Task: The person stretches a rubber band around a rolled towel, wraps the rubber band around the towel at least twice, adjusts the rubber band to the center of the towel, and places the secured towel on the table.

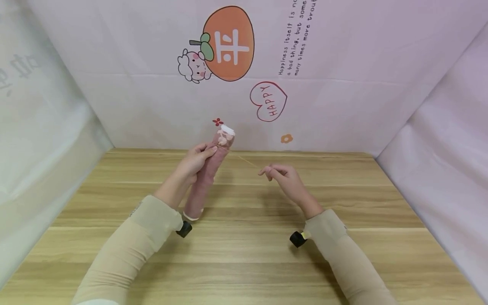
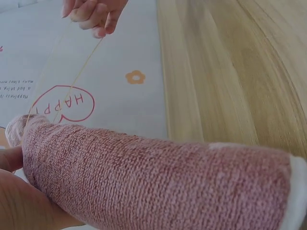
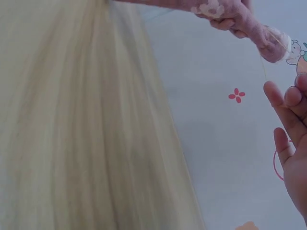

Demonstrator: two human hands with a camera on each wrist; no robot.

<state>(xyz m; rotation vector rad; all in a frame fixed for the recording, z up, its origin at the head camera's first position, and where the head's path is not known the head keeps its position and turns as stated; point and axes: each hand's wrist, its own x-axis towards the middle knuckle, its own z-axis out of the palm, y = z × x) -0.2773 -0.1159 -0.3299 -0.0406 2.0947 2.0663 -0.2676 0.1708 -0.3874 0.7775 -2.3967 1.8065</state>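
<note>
While left hand (image 1: 195,161) clasps towel roll (image 1: 204,186), right hand (image 1: 283,176), fingers (image 2: 92,19) curled, holds stretched band (image 1: 247,160)

The tabletop (image 1: 244,262) has a wood-grain surface in light yellowish brown, with darker streaks. In the head view its grain and thin pale lines run from side to side, the far edge is straight, and the two side edges spread apart toward the near side. Soft shadows (image 1: 276,197) lie across the surface, toward its middle and its near right part. Both wrist views show the same streaked grain, running lengthwise toward the picture's top.
</note>
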